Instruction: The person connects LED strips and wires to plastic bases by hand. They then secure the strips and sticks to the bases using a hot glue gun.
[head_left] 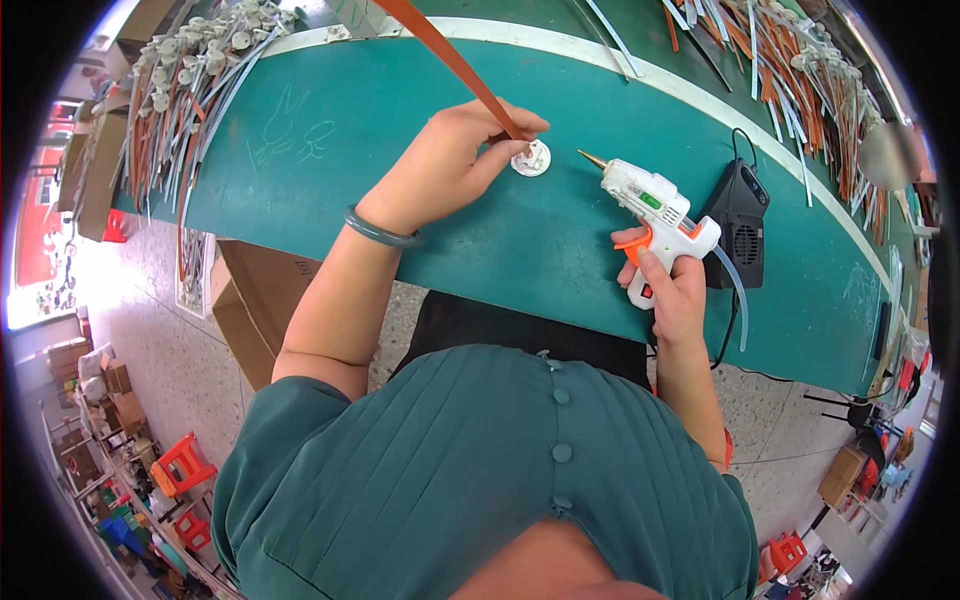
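My left hand (470, 155) pinches the lower end of a flat orange-brown strip (445, 52), which slants up and out of view. Its end meets a small round white disc (532, 160) lying on the green tabletop; whether the two are joined I cannot tell. In my right hand (670, 285) is a white hot glue gun (645, 195) with an orange trigger, my fingers wrapped around its handle. Its brass-coloured nozzle points left toward the disc, a short way apart from it. A clear glue stick (733, 285) trails from the gun's back end.
A black device with a vented front (740, 220) and a cable stands right of the glue gun. Bundles of strips with white discs (190, 95) lie at the left end, and more strips (820, 100) at the far right. Below the table's left edge is a cardboard box (255, 300).
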